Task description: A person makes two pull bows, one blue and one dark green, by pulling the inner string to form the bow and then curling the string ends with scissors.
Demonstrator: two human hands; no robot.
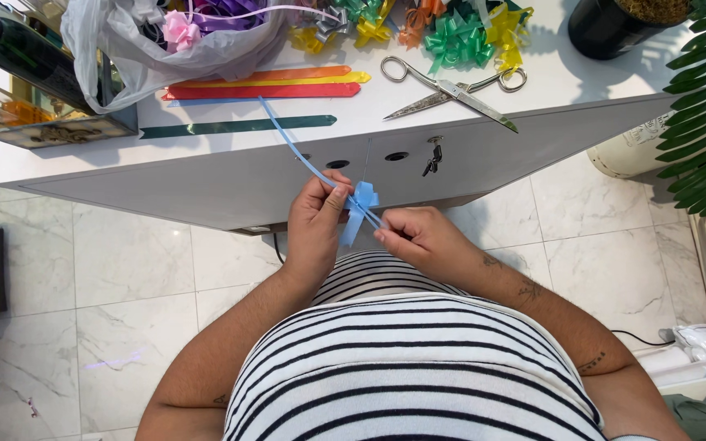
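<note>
Where the light blue ribbon (359,210) sat, just below the middle of the frame, it was gathered into a small looped knot between the two hands, in front of the striped shirt (406,359). Its long axis ran on a diagonal: one thin strand climbed from the knot toward the upper left, up over the edge of the white table (206,175), while a short tail hung down from the knot.

Left hand (314,233): immediately left of the knot, thumb and fingers pressed together, pinching the ribbon where the long strand entered the loops. It was the nearer hand to that strand.

Right hand (422,238): immediately right of and slightly below the knot, fingertips closed in a pinch on the ribbon's lower right end.

Further out, on the tabletop:
- flat ribbon strips in orange, yellow and red (267,84), upper middle left, lying lengthwise left to right;
- one dark green strip (234,126) below them, same direction;
- metal scissors (451,91), upper middle right, blades pointing lower right;
- finished bows (455,33), several colours, top edge;
- grey plastic bag (169,41), upper left, holding more bows.

Marble floor tiles (124,269) showed below the table.
</note>
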